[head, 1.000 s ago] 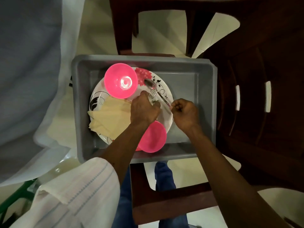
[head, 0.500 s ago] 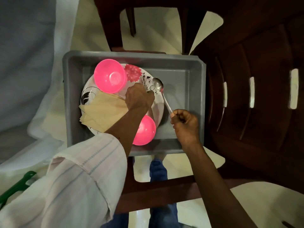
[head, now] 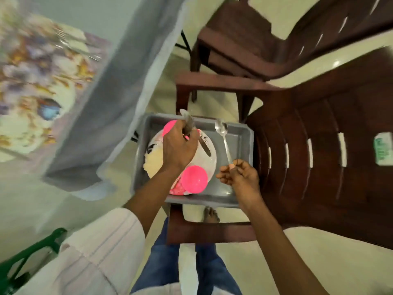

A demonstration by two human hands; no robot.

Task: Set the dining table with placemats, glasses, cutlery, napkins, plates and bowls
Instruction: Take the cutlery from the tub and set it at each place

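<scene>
Head view, looking straight down: the grey tub (head: pixel 241 143) sits on a brown stool (head: pixel 212 233), squeezed in tight. The hanging tablecloth (head: pixel 119 99) is just beside its left wall and a brown chair (head: pixel 319 158) is just beside its right wall. Inside the tub there's open grey floor only on the right, next to the plate (head: pixel 210 161). On that plate the pink bowl (head: pixel 194 178) sits at the near edge, the cream napkin (head: pixel 153 163) to the left, and a pink cup (head: pixel 169 127) at the far side, mostly hidden.

Now the hands! The left hand (head: pixel 178 147) is above the plate with its fingers curled round a piece of cutlery (head: pixel 188 122). It's too blurred to tell which piece, and its tip pokes past the tub's far rim. The right hand (head: pixel 238 173) is over the tub's near right corner and pinches the spoon (head: pixel 222 129) by the handle end, with the spoon's bowl pointing away over the bare tub floor. Up on the table at far left lies a floral placemat (head: pixel 42 81), well apart and blurred.
</scene>
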